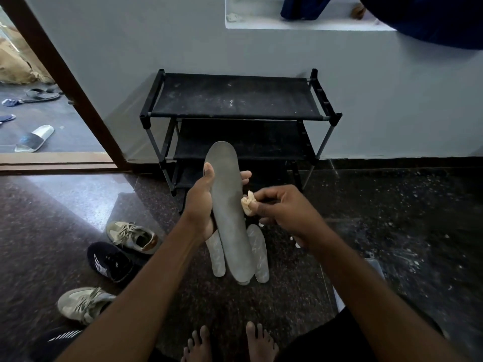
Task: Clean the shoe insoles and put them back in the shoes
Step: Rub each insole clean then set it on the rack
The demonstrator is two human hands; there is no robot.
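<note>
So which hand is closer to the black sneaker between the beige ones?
Left. The left hand, holding the grey insole, is just right of the black sneaker; the right hand, pinching a cloth wad, is farther right.

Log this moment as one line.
step: wiping | left hand: holds grey insole | right hand: pinches cloth at its edge | floor: two pale insoles
</note>
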